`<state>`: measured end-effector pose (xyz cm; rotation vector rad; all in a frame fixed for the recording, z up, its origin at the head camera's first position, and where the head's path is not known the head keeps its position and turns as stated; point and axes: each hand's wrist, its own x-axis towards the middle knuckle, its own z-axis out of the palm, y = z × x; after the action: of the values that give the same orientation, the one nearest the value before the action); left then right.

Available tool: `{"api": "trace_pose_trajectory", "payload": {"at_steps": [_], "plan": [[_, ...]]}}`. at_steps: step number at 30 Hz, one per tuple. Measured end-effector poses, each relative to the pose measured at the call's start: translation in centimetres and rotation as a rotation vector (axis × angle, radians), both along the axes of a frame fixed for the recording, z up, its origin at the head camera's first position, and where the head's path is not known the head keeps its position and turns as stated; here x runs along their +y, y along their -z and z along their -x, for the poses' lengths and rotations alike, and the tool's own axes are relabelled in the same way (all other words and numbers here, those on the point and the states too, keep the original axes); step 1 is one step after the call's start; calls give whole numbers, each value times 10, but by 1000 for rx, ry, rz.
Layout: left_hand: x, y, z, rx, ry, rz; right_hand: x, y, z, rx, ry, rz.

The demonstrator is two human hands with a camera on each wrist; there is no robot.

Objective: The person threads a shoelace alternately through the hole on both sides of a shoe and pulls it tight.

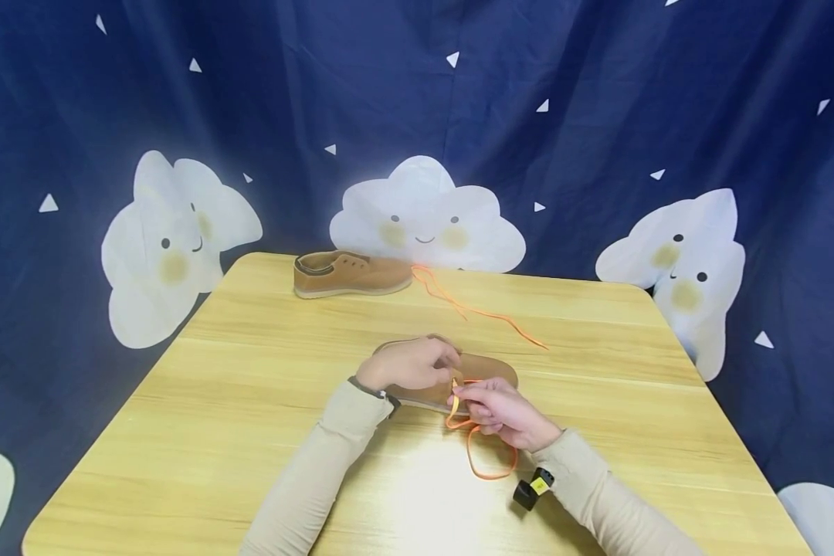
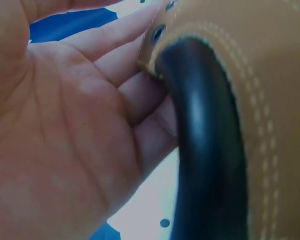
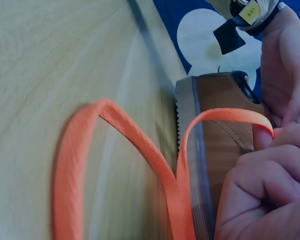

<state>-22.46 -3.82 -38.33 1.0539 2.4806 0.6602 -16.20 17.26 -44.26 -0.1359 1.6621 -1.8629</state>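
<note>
A brown shoe [image 1: 496, 369] lies near the middle of the table with its toe to the right. My left hand [image 1: 411, 364] is over its opening; in the left wrist view the left hand [image 2: 65, 125] has its fingers bent behind the eyelet edge of the shoe [image 2: 285, 100], beside the dark collar. My right hand [image 1: 507, 413] pinches an orange lace [image 1: 492, 477] at the near side of the eyelets, and the lace loops down onto the table. In the right wrist view the right hand [image 3: 275, 190] has curled fingers round the lace [image 3: 140, 140], beside the shoe [image 3: 217, 150].
Another brown shoe [image 1: 382, 276] stands at the table's back edge, toe to the right. A second orange lace [image 1: 489, 313] trails from near its toe across the wooden table [image 1: 201, 432]. Behind hangs a dark blue curtain [image 1: 389, 77] with clouds and small triangles.
</note>
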Motion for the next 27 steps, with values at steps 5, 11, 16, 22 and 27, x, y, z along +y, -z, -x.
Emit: {"api": "trace_pose_trajectory", "payload": {"at_steps": [5, 11, 16, 22, 27], "plan": [[2, 1, 1, -41, -13, -36, -3, 4, 1, 7, 24, -14], [5, 5, 5, -175, -51, -141, -5, 5, 2, 25, 44, -30], [7, 9, 7, -225, -102, -199, -4, 3, 2, 43, 33, -47], [10, 12, 7, -242, -136, -235, 2, -4, 4, 224, 60, -278], [12, 13, 7, -247, -139, -244, 4, -13, 6, 414, 178, -453]]}}
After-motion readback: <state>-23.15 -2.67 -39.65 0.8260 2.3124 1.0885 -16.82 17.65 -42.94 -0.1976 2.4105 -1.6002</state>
